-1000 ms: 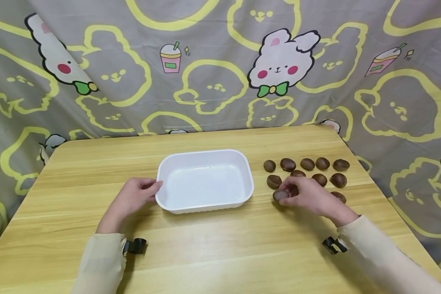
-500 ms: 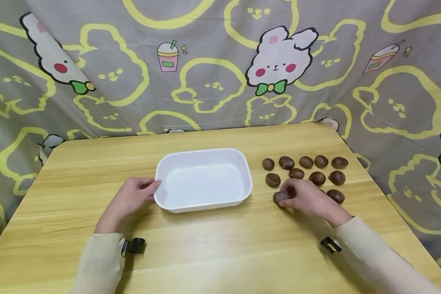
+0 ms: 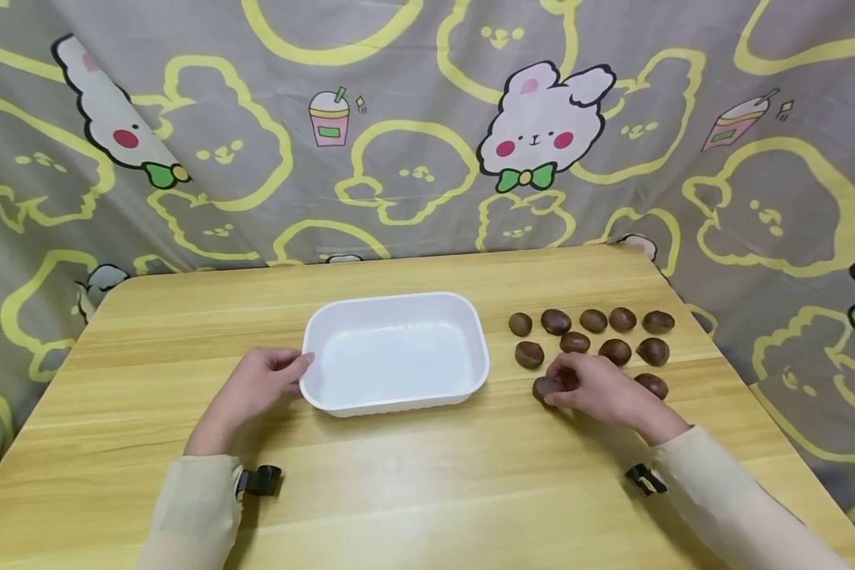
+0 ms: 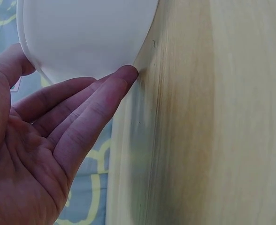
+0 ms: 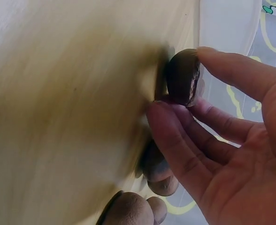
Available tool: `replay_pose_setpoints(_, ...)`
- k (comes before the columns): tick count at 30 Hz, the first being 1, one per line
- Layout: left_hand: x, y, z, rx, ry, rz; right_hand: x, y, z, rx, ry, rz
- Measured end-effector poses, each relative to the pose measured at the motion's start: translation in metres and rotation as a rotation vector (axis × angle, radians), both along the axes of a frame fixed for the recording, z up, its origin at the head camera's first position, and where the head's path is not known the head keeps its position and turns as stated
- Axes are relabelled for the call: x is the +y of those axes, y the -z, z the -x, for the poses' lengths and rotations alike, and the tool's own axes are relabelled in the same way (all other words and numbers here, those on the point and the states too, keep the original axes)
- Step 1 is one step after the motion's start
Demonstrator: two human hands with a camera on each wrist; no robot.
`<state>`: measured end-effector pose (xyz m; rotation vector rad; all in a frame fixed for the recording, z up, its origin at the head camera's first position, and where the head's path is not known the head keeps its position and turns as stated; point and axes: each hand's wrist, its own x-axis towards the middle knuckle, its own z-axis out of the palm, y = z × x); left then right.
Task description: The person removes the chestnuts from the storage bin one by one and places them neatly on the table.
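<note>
A white plastic tray sits empty at the middle of the wooden table. My left hand rests against its left end, straight fingers touching the tray's wall. To the right lie several brown chestnuts in rows. My right hand is at the near left of that group and pinches one chestnut between thumb and fingers; the right wrist view shows this chestnut held just above the table.
A grey cartoon-print cloth hangs behind the table and drapes past its edges. Bare wood stretches in front of the tray. More chestnuts lie close under my right hand.
The right hand has tightened its pinch on the chestnut at the group's near left; the left hand stays against the tray. The view shifted slightly.
</note>
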<state>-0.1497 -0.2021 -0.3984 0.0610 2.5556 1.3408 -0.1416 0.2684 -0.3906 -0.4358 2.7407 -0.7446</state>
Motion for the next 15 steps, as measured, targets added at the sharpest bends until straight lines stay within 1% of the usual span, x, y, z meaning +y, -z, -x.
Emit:
replay_pose_setpoints(6, 0.001, -0.001, 0.000, -0.007, 0.001, 0.019, 0.000, -0.001, -0.002, -0.003, -0.006, 0.014)
replay_pose_setpoints(12, 0.001, -0.001, 0.000, -0.007, 0.011, 0.034, 0.001, -0.005, -0.002, 0.019, -0.004, 0.003)
replay_pose_setpoints(14, 0.000, -0.001, -0.001, -0.005, 0.025, 0.022, 0.002, -0.009, -0.002, 0.034, 0.005, 0.008)
replay_pose_setpoints(15, -0.001, -0.001, -0.002, -0.007, 0.031, 0.001, 0.003, -0.011, -0.002, 0.049, 0.010, 0.009)
